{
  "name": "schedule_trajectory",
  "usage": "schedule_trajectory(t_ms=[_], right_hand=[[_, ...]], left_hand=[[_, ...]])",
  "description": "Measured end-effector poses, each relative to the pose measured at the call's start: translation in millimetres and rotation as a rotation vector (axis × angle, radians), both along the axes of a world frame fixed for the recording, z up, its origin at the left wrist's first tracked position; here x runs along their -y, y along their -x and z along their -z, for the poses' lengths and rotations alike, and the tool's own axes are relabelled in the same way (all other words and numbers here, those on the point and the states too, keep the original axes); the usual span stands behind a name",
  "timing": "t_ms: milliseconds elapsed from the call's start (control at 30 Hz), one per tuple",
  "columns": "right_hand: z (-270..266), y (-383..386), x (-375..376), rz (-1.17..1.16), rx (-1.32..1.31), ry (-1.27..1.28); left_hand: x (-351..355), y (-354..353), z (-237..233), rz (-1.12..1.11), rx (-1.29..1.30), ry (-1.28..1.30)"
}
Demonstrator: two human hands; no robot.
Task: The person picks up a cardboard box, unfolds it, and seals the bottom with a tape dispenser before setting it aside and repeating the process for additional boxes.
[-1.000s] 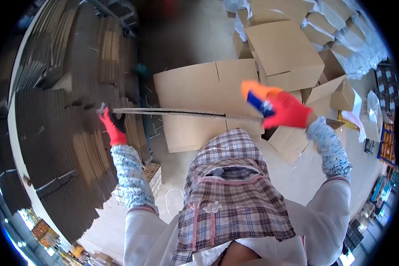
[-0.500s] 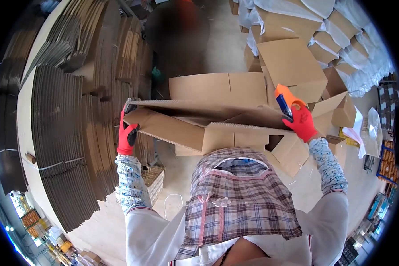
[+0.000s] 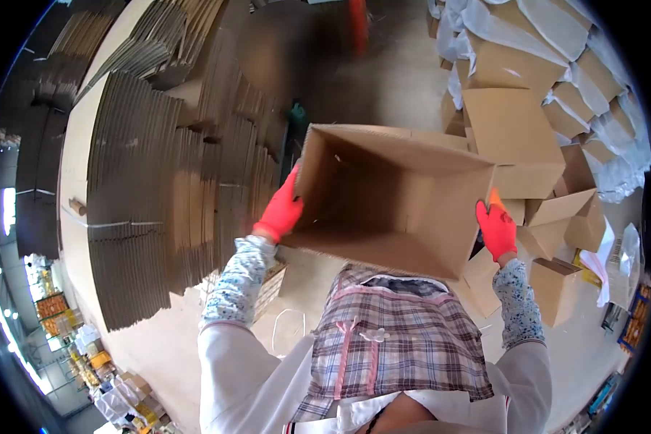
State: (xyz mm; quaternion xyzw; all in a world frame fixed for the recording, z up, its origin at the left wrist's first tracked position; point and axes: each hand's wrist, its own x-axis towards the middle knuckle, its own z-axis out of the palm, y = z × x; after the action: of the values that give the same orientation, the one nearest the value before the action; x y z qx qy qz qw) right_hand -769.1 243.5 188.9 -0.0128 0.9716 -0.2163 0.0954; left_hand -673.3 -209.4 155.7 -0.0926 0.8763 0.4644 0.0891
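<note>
A cardboard box [image 3: 390, 195] is held up in front of my body, opened out, with its hollow inside facing me. My left hand [image 3: 282, 210], in a red glove, is closed on the box's left side. At the right side is my right hand [image 3: 497, 230], also red-gloved, closed around an orange tape dispenser [image 3: 495, 198] and against the box wall. Only a bit of the dispenser's orange body shows above the fingers; the rest is hidden by the hand and box.
Tall stacks of flattened cardboard boxes [image 3: 126, 210] line the left, tied with a strap. Assembled boxes [image 3: 513, 130] stand on the right, with more boxes lined with white plastic [image 3: 557, 72] behind. A blurred dark shape [image 3: 289, 50] is at the top. Pale floor [image 3: 383, 79] shows beyond.
The partly folded box has opened into a full rectangular shape and tilted its hollow side towards me. My left hand has moved right and the tape dispenser has gone mostly behind the box edge.
</note>
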Motion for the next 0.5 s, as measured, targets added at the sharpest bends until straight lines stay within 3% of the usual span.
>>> schedule_trajectory(t_ms=[67, 100, 133, 200, 233, 300, 367, 400, 433, 500], right_hand=[[11, 2, -11, -0.022, 0.082, -0.090], [7, 4, -8, -0.044, 0.083, -0.084], [-2, 2, -3, -0.015, 0.015, -0.021], [-3, -4, -1, -0.016, -0.037, 0.044], [3, -5, 1, -0.064, -0.064, -0.055], [6, 13, -3, -0.105, -0.129, -0.155], [8, 13, -29, 0.012, 0.012, 0.021], [-3, 15, -38, 0.119, 0.146, 0.371], [-5, 6, -48, 0.138, 0.143, 0.363], [-6, -6, -62, -0.069, -0.125, 0.530]], left_hand=[[-26, -15, 43, 0.078, -0.294, 0.448], [-47, -24, 59, 0.071, -0.172, 0.489], [-78, -24, 59, 0.120, 0.012, 0.755], [-138, -22, 103, 0.145, 0.122, 1.372], [-154, -12, 104, 0.189, 0.247, 1.198], [-157, 29, 44, 0.236, 0.493, 0.822], [-103, 45, 34, 0.478, 0.286, 0.750], [-84, 45, 20, 0.633, 0.170, 1.014], [-79, 38, 22, 0.572, 0.223, 0.985], [-85, 29, 56, 0.535, 0.331, 1.018]])
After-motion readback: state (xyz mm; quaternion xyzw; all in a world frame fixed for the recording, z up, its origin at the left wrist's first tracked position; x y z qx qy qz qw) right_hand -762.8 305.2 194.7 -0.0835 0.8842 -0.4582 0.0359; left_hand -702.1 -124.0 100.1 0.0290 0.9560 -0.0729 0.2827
